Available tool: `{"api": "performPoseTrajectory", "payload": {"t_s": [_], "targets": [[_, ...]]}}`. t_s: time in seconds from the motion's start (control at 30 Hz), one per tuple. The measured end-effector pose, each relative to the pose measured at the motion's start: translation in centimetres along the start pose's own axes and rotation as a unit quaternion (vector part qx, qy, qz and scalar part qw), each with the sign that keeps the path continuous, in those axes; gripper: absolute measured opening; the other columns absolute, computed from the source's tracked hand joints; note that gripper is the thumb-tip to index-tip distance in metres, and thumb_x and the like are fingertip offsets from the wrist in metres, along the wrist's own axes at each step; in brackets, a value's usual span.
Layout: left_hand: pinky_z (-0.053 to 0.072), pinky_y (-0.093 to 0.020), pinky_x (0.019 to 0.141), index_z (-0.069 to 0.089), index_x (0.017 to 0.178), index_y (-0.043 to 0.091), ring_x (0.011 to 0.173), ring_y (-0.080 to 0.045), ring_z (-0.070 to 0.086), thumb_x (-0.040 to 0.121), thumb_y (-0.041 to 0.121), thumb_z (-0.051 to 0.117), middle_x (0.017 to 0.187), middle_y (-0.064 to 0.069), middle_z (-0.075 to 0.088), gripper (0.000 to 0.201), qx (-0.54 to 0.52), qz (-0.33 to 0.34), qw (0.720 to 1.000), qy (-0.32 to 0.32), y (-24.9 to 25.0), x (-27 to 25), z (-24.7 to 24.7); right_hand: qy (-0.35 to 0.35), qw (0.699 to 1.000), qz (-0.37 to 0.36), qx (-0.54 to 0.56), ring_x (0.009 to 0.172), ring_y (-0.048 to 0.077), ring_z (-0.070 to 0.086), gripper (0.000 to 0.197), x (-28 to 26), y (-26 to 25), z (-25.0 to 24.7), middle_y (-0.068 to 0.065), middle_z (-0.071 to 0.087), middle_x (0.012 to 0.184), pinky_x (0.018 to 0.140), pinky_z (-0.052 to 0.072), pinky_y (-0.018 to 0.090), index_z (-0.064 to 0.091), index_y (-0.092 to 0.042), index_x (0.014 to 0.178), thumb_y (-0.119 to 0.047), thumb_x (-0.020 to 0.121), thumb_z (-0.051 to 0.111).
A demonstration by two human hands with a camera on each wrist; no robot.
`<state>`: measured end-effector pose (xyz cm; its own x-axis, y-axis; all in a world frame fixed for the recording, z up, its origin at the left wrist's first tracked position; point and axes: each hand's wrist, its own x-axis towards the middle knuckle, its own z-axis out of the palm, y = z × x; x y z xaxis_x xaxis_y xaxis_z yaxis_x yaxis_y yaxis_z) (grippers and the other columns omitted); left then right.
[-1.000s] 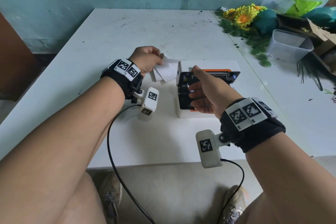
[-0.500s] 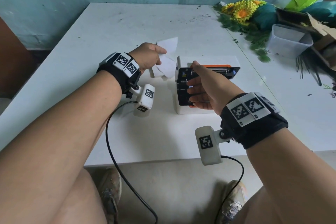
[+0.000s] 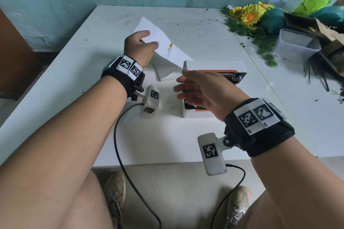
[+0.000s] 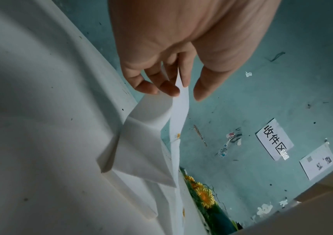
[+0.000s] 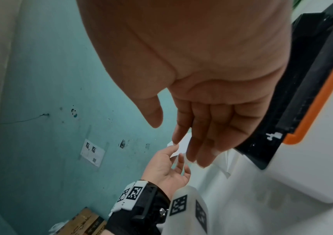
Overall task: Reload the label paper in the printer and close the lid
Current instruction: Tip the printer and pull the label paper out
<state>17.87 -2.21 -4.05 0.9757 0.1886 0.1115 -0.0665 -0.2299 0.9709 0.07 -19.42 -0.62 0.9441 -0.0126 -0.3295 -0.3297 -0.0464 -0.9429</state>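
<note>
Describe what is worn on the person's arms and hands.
Both forearms are bare, with no sleeves or gloves. Each wrist carries a black strap topped with white tiles printed with black square-code markers. A white rounded camera pod, also marked, hangs from each strap on a bracket, trailing a thin black cable.

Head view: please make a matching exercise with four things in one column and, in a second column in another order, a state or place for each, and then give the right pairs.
Things
1. label paper
2. printer
3. right hand
4. plastic container

States or places
A. stands by the artificial flowers at the table's right side
B. open fingers, holding nothing, above the printer's left edge
C. lid open, orange trim showing
D. pinched by the left hand and lifted above the table

Pairs: 1-D, 2-C, 3-B, 4-A
</note>
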Motion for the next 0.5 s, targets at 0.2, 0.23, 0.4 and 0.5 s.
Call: {"api": "performPoseTrajectory", "payload": {"t_s": [0.2, 0.23, 0.4, 0.5], "targets": [[0.061, -0.026, 0.076, 0.076, 0.120, 0.002, 0.087, -0.024, 0.070, 0.093, -0.004, 0.062, 0.105, -0.013, 0.075, 0.030, -0.173, -0.091, 0.979, 0.058, 0.4, 0.1, -0.2, 0.000, 1.000, -0.004, 0.005, 0.108, 0.036, 0.079, 0.023, 0.3, -0.2, 0.1, 0.018, 0.080, 0.127, 0.114, 0.053, 0.048, 0.073, -0.018, 0.101, -0.035, 0.110, 0.061], [0.064, -0.034, 0.081, 0.077, 0.113, 0.000, 0.092, -0.030, 0.073, 0.093, -0.008, 0.054, 0.107, -0.017, 0.076, 0.031, -0.236, -0.134, 0.961, 0.059, 0.6, 0.2, -0.5, -0.003, 1.000, -0.002, 0.005, 0.106, 0.032, 0.079, 0.023, 0.3, -0.2, 0.1, 0.017, 0.080, 0.127, 0.114, 0.053, 0.048, 0.073, -0.018, 0.101, -0.035, 0.110, 0.061], [0.061, -0.056, 0.095, 0.069, 0.101, 0.004, 0.097, -0.038, 0.072, 0.095, -0.007, 0.033, 0.117, -0.025, 0.071, 0.038, -0.334, -0.247, 0.909, 0.034, 1.3, 0.1, -1.7, -0.030, 0.999, 0.013, 0.023, 0.121, 0.034, 0.077, 0.021, 0.6, -0.2, 0.2, 0.015, 0.081, 0.126, 0.110, 0.055, 0.046, 0.073, -0.019, 0.106, -0.036, 0.110, 0.061], [0.064, -0.050, 0.090, 0.069, 0.097, 0.007, 0.090, -0.036, 0.073, 0.098, -0.006, 0.032, 0.109, -0.023, 0.072, 0.039, -0.306, -0.279, 0.910, 0.019, 1.4, 0.0, -2.3, -0.053, 0.997, 0.017, 0.049, 0.108, 0.033, 0.080, 0.019, 0.7, -0.5, 0.2, 0.015, 0.079, 0.126, 0.090, 0.059, 0.038, 0.071, -0.018, 0.111, -0.034, 0.109, 0.063]]}}
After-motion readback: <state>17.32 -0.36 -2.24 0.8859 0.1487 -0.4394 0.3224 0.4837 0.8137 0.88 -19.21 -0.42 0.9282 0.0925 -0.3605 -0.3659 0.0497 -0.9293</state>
